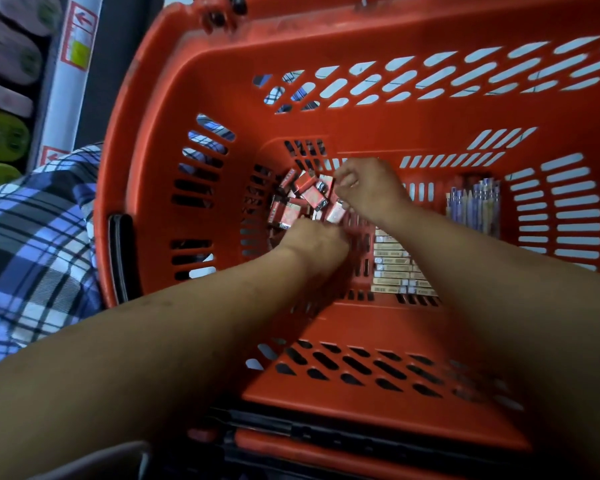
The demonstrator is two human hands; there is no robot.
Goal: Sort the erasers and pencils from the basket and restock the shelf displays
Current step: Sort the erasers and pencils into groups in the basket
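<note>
bare forearms, no sleeves, rings or watch showing; blue-white-black plaid garment [32, 244] at left.

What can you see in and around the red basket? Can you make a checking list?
Surface: red slotted basket, floor partly bare.
Job's things: loose pile of small red packs at the left end; bundle of pencils at the right end; row of flat tan boxes between.
Clutter: nothing seen.
Hands: left hand curled at the pile's near edge; right hand pinching at the pile; what each holds is hidden.
Cables: nothing seen.
Surroundings: plaid cloth left; white post behind.
</note>
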